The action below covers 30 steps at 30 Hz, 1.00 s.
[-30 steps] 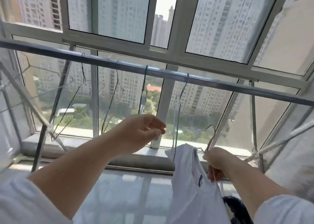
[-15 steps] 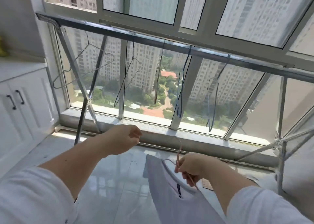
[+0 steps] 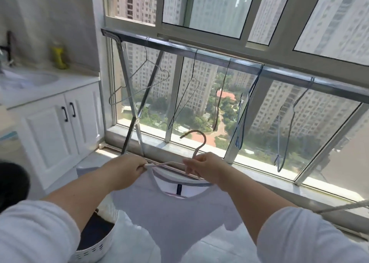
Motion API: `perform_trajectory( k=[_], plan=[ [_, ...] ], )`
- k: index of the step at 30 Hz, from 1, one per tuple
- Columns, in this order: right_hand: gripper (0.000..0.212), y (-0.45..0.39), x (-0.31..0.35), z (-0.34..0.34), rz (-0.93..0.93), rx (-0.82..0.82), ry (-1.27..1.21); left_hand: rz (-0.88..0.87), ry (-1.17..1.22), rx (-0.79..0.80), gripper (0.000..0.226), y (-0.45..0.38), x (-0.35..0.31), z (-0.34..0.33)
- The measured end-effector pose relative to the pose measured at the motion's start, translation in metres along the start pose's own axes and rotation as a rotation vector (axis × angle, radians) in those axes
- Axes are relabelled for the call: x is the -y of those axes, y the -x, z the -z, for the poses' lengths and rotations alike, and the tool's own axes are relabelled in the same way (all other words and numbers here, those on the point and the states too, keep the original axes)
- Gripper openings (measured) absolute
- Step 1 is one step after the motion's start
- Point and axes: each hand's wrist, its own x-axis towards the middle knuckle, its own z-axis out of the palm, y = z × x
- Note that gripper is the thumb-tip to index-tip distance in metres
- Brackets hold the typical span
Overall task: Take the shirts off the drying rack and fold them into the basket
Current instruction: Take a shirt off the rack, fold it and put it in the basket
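Holding a white shirt (image 3: 175, 208) up in front of the body, off the drying rack (image 3: 199, 52), which runs along the far window with only bare wire hangers on it. Shirt hangs on its pink hanger (image 3: 196, 143). Left hand (image 3: 127, 171) pinches the left shoulder seam together with the hanger's end. Right hand (image 3: 205, 168) grips the hanger at the base of its hook, fingers curled round the wire. Basket (image 3: 93, 250), white and perforated, sits low at near left with something dark inside.

Step in hand, by my reading: freeing shirt from hanger. Best done by tilting the hanger and sliding one arm out through the neck opening, not tugging, since the collar would stretch. Keep the left pinch on the fabric so the shirt doesn't drop to the floor.
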Motion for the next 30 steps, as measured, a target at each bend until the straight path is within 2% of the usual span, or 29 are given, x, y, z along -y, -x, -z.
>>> perform_trajectory(
  k=[2,7,10,13,15,16,20,22,24,25,27,28,30],
  plan=[
    [0.037,-0.002,0.009,-0.002,0.067,-0.018,0.004,-0.079,0.029,-0.055,0.033,0.002,-0.010,0.009],
    [0.033,-0.008,0.032,-0.017,0.197,0.005,-0.065,-0.219,0.090,-0.141,0.020,0.002,-0.040,0.028],
    [0.032,-0.009,0.024,-0.013,0.207,0.070,0.124,-0.162,0.163,-0.219,0.016,0.007,-0.029,0.048],
    [0.031,-0.014,-0.008,-0.009,0.098,0.136,0.431,-0.059,0.200,-0.306,0.016,0.021,-0.020,0.075],
    [0.023,-0.017,-0.029,-0.010,0.014,0.181,0.512,-0.003,0.157,-0.342,0.012,0.028,-0.019,0.092],
    [0.017,-0.018,-0.036,-0.010,-0.010,0.195,0.503,0.014,0.128,-0.355,0.011,0.031,-0.019,0.098],
    [0.019,-0.022,-0.041,-0.009,-0.031,0.170,0.423,0.029,0.052,-0.392,0.013,0.037,-0.019,0.111],
    [0.022,-0.023,-0.041,-0.007,-0.035,0.095,0.304,0.033,0.180,-0.445,0.012,0.041,-0.012,0.118],
    [0.018,-0.023,-0.039,-0.007,-0.057,0.021,0.014,0.044,0.371,-0.509,0.010,0.043,0.000,0.127],
    [0.024,-0.022,-0.036,-0.004,-0.080,0.008,-0.184,0.045,0.442,-0.522,0.009,0.044,0.006,0.129],
    [0.049,-0.019,-0.025,0.002,-0.074,-0.002,-0.466,0.036,0.525,-0.522,0.009,0.047,0.016,0.131],
    [0.056,-0.019,-0.017,0.005,-0.025,-0.033,-0.485,0.032,0.538,-0.508,0.011,0.049,0.018,0.131],
    [0.056,-0.022,0.001,0.010,0.126,-0.182,-0.260,0.021,0.513,-0.462,0.013,0.049,0.018,0.126]
  ],
)
